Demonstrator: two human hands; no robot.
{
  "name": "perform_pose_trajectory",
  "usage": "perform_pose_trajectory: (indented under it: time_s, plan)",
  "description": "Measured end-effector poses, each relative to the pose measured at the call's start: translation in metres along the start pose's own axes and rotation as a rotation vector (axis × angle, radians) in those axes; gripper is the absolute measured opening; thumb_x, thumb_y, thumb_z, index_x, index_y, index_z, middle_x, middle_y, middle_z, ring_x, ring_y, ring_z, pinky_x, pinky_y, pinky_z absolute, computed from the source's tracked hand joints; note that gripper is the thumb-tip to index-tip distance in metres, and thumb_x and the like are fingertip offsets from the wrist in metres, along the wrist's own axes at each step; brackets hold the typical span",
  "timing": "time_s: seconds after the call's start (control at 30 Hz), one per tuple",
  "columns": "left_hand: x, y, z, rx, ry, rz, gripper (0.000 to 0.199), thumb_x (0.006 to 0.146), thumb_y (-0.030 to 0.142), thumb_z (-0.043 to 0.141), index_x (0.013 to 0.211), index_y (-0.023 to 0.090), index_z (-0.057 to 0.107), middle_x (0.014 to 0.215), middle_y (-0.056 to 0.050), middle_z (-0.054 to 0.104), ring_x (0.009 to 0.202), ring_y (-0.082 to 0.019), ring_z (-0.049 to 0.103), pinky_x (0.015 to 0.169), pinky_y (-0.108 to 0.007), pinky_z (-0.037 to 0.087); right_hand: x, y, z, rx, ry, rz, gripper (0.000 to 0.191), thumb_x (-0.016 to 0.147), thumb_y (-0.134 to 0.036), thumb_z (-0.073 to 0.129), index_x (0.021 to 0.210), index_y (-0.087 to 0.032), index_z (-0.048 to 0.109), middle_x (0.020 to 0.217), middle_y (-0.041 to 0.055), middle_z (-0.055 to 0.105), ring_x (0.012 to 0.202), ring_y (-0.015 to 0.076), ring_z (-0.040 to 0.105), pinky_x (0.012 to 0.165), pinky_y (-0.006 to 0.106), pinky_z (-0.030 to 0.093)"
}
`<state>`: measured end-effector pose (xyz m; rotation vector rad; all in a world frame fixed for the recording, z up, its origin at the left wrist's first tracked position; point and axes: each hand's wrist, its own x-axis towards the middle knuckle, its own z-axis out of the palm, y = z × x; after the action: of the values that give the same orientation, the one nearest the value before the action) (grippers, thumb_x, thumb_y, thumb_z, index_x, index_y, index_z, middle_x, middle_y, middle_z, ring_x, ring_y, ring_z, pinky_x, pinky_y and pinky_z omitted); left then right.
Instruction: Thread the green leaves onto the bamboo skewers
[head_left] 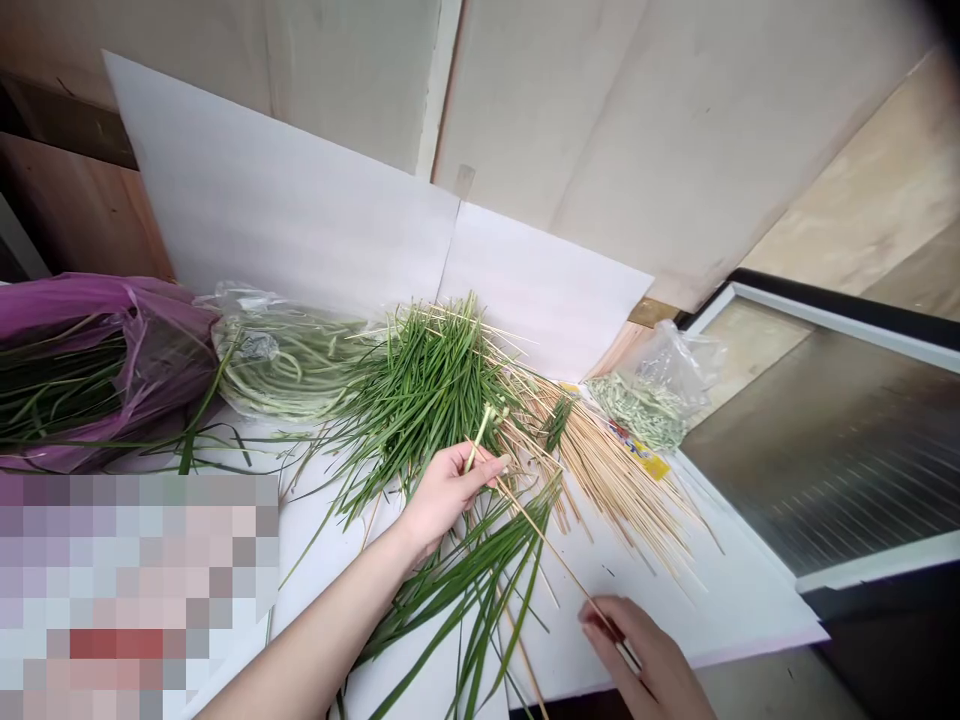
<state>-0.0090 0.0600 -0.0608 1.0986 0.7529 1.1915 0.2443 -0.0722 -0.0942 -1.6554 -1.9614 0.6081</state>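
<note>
My left hand (450, 490) is closed in a pinch on a short pale-green stem piece (478, 440). A thin bamboo skewer (551, 545) slants from its fingertips down to my right hand (649, 655), whose fingers grip the lower end. Whether the skewer's upper tip is inside the stem piece is hidden by the fingers. Behind the left hand lies a heap of chive-like green leaves (431, 385) with skewers among it. Loose long leaves (465, 590) spread below the left hand. To the right, many bare bamboo skewers (615, 470) fan out over the white surface.
A purple plastic bag (169, 350) of long leaves lies at the far left. Next to it, a clear bag (292, 365) holds coiled green stems. A clear bag of small cut green pieces (645, 400) sits at the back right, near a framed glass panel (840, 430).
</note>
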Motion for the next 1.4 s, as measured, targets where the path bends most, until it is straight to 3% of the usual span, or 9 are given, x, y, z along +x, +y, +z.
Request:
perform_pose_trajectory:
  time_s: [0.07,0.2,0.43,0.57,0.67,0.83,1.0,1.2,1.4]
  plan:
    - [-0.001,-0.004,0.002,0.079,-0.056,-0.008,0.041,0.075,0.052,0.073,0.071,0.015,0.057,0.062,0.004,0.051,0.046,-0.004,0.026,0.042,-0.021,0.015,0.013,-0.017,0.002,-0.007,-0.027,-0.023,0.025,0.1,-0.045,0.044,0.099,-0.025,0.06,0.093,0.003,0.065,0.083,0.0203,0.061,0.076,0.025,0.047]
    - [-0.001,-0.012,0.003,0.202,-0.143,-0.035,0.044,0.081,0.058,0.063,0.078,0.015,0.062,0.065,0.003,0.054,0.046,-0.006,0.028,0.042,-0.022,0.017,0.032,-0.036,0.012,0.018,-0.077,-0.022,0.037,0.104,-0.045,0.031,0.08,-0.023,0.049,0.074,0.0,0.056,0.069,0.0193,0.055,0.065,0.026,0.041]
    - [0.004,-0.006,-0.005,-0.028,-0.047,-0.05,0.054,0.087,0.061,0.052,0.108,0.014,0.068,0.075,0.0,0.053,0.052,-0.008,0.029,0.044,-0.022,0.019,0.023,-0.015,0.019,0.123,-0.038,0.05,0.041,0.105,-0.047,0.027,0.086,-0.023,0.056,0.082,0.0017,0.062,0.079,0.0211,0.059,0.074,0.026,0.044]
    - [0.004,-0.006,-0.007,-0.03,-0.058,-0.067,0.043,0.081,0.049,0.068,0.102,0.013,0.076,0.067,0.002,0.049,0.055,-0.007,0.033,0.049,-0.021,0.026,0.016,-0.01,0.013,0.147,-0.075,0.065,0.036,0.104,-0.045,0.033,0.1,-0.024,0.061,0.101,0.0042,0.068,0.099,0.0216,0.062,0.089,0.025,0.046]
    - [0.004,-0.006,-0.005,-0.054,-0.023,-0.075,0.036,0.075,0.042,0.077,0.098,0.013,0.078,0.069,0.0,0.057,0.059,-0.008,0.041,0.056,-0.021,0.035,0.013,-0.012,0.011,0.133,-0.088,0.077,0.033,0.103,-0.046,0.036,0.113,-0.025,0.06,0.117,0.005,0.066,0.115,0.0213,0.059,0.099,0.025,0.043]
    - [0.006,-0.005,-0.005,-0.129,0.026,-0.055,0.026,0.071,0.032,0.083,0.086,0.013,0.075,0.07,0.0,0.062,0.06,-0.006,0.05,0.061,-0.019,0.04,0.008,-0.017,0.012,0.077,-0.057,0.083,0.033,0.104,-0.045,0.033,0.098,-0.026,0.06,0.095,0.0031,0.069,0.105,0.0229,0.064,0.084,0.025,0.051]
    - [0.006,-0.005,-0.006,-0.216,0.011,-0.123,0.024,0.071,0.032,0.083,0.075,0.012,0.07,0.068,0.0,0.063,0.058,-0.006,0.054,0.059,-0.018,0.043,0.013,-0.026,0.005,0.09,-0.05,0.057,0.035,0.105,-0.046,0.031,0.114,-0.026,0.058,0.104,0.005,0.067,0.11,0.0218,0.061,0.092,0.026,0.047]
    - [0.006,-0.005,-0.007,-0.262,0.028,-0.169,0.025,0.07,0.032,0.084,0.077,0.012,0.071,0.068,0.0,0.064,0.057,-0.005,0.054,0.056,-0.016,0.044,0.017,-0.022,-0.006,0.025,-0.088,0.073,0.04,0.105,-0.048,0.026,0.104,-0.027,0.06,0.095,0.0018,0.068,0.089,0.0219,0.064,0.077,0.028,0.048]
    - [0.006,-0.004,-0.008,-0.2,0.052,-0.167,0.021,0.067,0.027,0.086,0.079,0.014,0.075,0.07,-0.001,0.067,0.062,-0.006,0.057,0.06,-0.014,0.044,0.018,-0.011,-0.004,0.15,-0.015,0.094,0.04,0.103,-0.048,0.033,0.093,-0.025,0.063,0.097,0.0021,0.07,0.095,0.0217,0.064,0.08,0.025,0.048]
